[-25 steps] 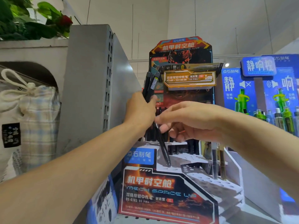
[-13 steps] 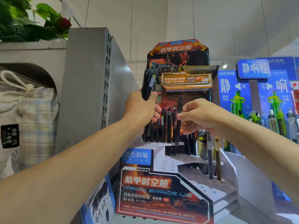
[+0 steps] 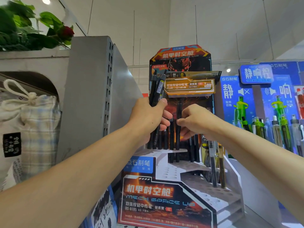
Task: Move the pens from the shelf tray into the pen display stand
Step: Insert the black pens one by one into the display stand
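At the centre of the frame, a black pen stands upright in the back row of the pen stand, pinched near its middle by the fingers of the right hand. Just left of it the left hand is curled tight round a bundle of pens, their tops fanning above the fist. The likeliest slip is the tip missing its hole and skidding on the white stepped tier, or the right knuckles knocking the seated pens beside it; the bundle could also slide if the left grip loosens. The stand's back row holds about ten dark pens, two more stand on a lower step at right, and most front holes are bare. Right of it, a blue stand carries green and grey pens. Upper left, a plant tops a grey shelf post, with a cloth bag below. The shelf tray is not in view
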A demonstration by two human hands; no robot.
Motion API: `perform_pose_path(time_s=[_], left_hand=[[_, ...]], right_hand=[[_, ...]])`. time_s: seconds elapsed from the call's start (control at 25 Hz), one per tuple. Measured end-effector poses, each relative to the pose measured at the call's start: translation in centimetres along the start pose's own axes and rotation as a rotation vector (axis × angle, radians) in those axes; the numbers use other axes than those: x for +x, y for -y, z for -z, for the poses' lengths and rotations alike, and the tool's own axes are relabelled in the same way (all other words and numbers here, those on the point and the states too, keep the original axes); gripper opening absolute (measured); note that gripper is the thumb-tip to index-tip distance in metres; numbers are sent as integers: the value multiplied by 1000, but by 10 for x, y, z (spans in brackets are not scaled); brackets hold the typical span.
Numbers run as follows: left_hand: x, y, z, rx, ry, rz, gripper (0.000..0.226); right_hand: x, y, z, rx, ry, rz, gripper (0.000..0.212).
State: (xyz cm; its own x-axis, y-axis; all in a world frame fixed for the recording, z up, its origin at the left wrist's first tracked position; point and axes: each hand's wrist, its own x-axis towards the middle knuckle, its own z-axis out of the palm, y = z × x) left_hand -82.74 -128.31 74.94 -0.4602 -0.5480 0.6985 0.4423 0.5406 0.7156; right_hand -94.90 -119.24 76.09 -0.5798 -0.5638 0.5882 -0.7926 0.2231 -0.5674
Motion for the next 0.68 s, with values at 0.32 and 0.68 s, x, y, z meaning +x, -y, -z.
perform_pose_path(time_s=[0.32, 0.68], left_hand=[[-1, -1, -1, 24, 22, 3, 25], [-5, -1, 0, -17, 27, 40, 25]], right_hand=[[0, 2, -1, -47, 127, -46, 17], [-4, 10, -10, -154, 305, -234, 34]])
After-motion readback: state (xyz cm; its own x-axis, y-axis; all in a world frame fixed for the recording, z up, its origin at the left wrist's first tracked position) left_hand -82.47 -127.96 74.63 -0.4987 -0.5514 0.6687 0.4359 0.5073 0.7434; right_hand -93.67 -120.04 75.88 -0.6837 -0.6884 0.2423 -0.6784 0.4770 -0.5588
